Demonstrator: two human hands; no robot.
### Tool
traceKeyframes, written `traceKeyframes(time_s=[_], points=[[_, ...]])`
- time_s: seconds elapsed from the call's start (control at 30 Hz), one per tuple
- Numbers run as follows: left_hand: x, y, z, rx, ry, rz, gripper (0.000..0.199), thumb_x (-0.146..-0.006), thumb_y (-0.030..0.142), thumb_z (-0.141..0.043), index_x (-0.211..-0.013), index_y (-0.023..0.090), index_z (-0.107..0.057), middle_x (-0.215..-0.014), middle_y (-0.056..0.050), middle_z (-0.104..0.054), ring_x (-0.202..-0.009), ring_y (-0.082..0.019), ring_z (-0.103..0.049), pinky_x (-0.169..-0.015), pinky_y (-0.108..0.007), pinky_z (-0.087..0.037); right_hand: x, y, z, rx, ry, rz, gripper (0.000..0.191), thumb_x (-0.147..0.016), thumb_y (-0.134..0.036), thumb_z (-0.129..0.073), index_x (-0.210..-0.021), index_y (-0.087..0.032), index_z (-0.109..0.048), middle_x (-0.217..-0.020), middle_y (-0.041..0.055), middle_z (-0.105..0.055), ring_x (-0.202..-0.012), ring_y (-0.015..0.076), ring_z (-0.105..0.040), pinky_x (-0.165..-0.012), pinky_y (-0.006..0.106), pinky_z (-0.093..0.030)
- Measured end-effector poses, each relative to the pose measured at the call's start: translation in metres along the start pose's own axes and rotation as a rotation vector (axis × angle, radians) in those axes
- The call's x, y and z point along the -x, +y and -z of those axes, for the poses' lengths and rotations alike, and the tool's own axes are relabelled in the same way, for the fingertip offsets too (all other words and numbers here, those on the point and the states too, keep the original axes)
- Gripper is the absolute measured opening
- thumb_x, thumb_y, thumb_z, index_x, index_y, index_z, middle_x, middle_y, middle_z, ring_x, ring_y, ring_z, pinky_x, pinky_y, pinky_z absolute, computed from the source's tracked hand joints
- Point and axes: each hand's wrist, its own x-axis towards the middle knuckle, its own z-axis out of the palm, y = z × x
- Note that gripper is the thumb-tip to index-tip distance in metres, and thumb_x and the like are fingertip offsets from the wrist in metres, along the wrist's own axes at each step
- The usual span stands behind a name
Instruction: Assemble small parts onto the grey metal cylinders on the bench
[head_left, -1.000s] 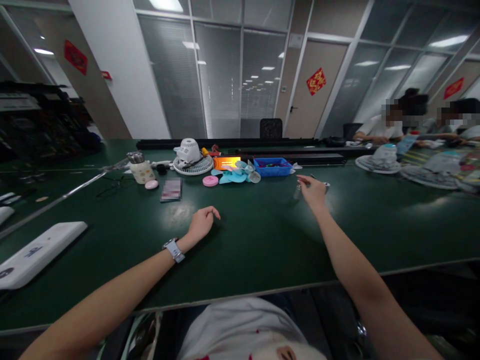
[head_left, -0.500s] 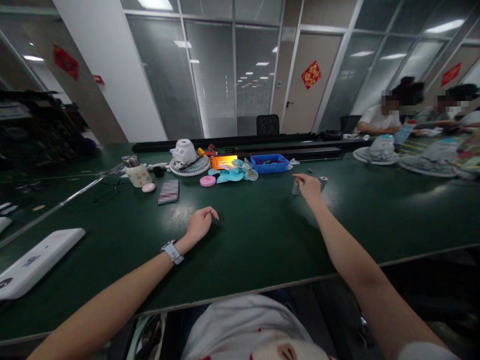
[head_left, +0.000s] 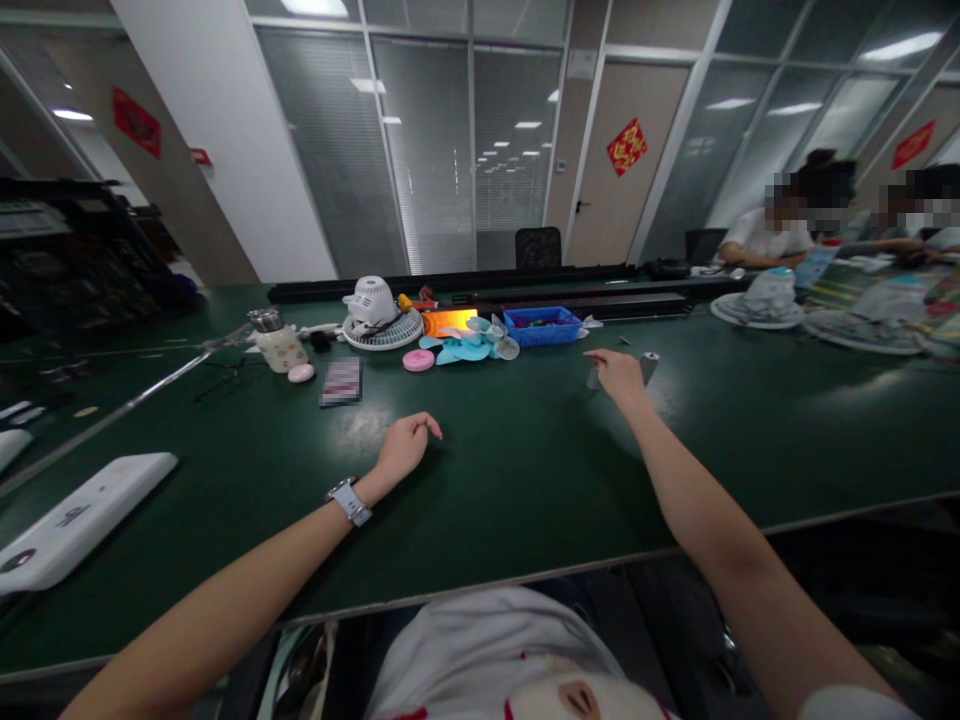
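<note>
My right hand [head_left: 621, 377] reaches over the table at right of centre, its fingers bent round a small grey cylinder [head_left: 592, 379] that looks like a battery. The hand covers most of that cylinder. Just beyond the hand's right side stands a second grey battery [head_left: 650, 366], upright and partly hidden by it. My left hand [head_left: 405, 445] rests near the middle of the green table [head_left: 495, 480], fingers loosely bent with nothing in them. A watch is on that wrist.
Across the back lie a white fan body [head_left: 373, 305], light-blue fan blades [head_left: 465, 347], a pink disc [head_left: 418, 360], an orange box [head_left: 450, 322] and a blue tray [head_left: 541, 328]. A patterned bottle [head_left: 279, 345] stands left. A white case [head_left: 82, 520] lies near left. People sit far right.
The view has shifted slightly. Both hands stay almost where they were; the grey cylinder under my right fingers shows less distinctly now.
</note>
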Motion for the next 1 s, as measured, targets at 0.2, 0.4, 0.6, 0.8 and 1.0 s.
traceKeyframes(time_s=[0.2,0.4,0.6,0.8,1.0], points=[[0.0,-0.002,-0.001,0.012,0.004,-0.04,0.032,-0.077,0.015,-0.036,-0.075,0.02,-0.068,-0.074,-0.001,-0.068,-0.067,-0.017,-0.058,-0.064,-0.027,-0.04,0.006,0.019,-0.017,-0.123,0.083,-0.185,0.057,-0.076,-0.043,-0.075,-0.126,-0.019,-0.066,-0.107,0.0129,-0.074,-0.097,0.0276,-0.07,-0.088,0.04,-0.053],[0.001,0.001,0.001,0.1,-0.014,-0.067,0.031,-0.079,0.016,-0.038,-0.076,0.019,-0.068,-0.069,0.0,-0.065,-0.066,-0.017,-0.056,-0.066,-0.028,-0.041,0.008,0.008,-0.022,-0.196,-0.002,-0.297,0.043,-0.073,-0.04,-0.078,-0.108,-0.014,-0.072,-0.098,0.0136,-0.076,-0.093,0.027,-0.072,-0.085,0.04,-0.056],[0.013,0.02,0.002,0.237,-0.042,-0.203,0.035,-0.092,0.034,-0.044,-0.117,0.021,-0.066,-0.098,-0.004,-0.069,-0.092,-0.019,-0.062,-0.08,-0.03,-0.046,0.058,-0.114,-0.017,-0.664,-0.196,0.073,0.047,-0.076,-0.036,-0.077,-0.119,-0.019,-0.066,-0.104,0.0087,-0.075,-0.093,0.0207,-0.072,-0.086,0.035,-0.056],[0.019,0.03,-0.004,0.173,-0.058,-0.338,0.037,-0.094,0.044,-0.053,-0.121,0.024,-0.069,-0.116,-0.008,-0.067,-0.108,-0.023,-0.058,-0.094,-0.035,-0.045,0.113,-0.181,-0.006,-0.832,-0.403,0.391,0.067,-0.079,-0.032,-0.075,-0.14,-0.027,-0.048,-0.106,0.0023,-0.074,-0.098,0.021,-0.071,-0.094,0.039,-0.053],[0.012,0.028,-0.005,0.189,-0.029,-0.335,0.031,-0.089,0.045,-0.061,-0.108,0.026,-0.076,-0.113,-0.007,-0.068,-0.108,-0.023,-0.059,-0.098,-0.037,-0.044,0.116,-0.181,-0.006,-0.759,-0.41,0.437,0.068,-0.08,-0.041,-0.074,-0.141,-0.028,-0.046,-0.109,0.0029,-0.072,-0.095,0.0216,-0.07,-0.089,0.038,-0.053]])
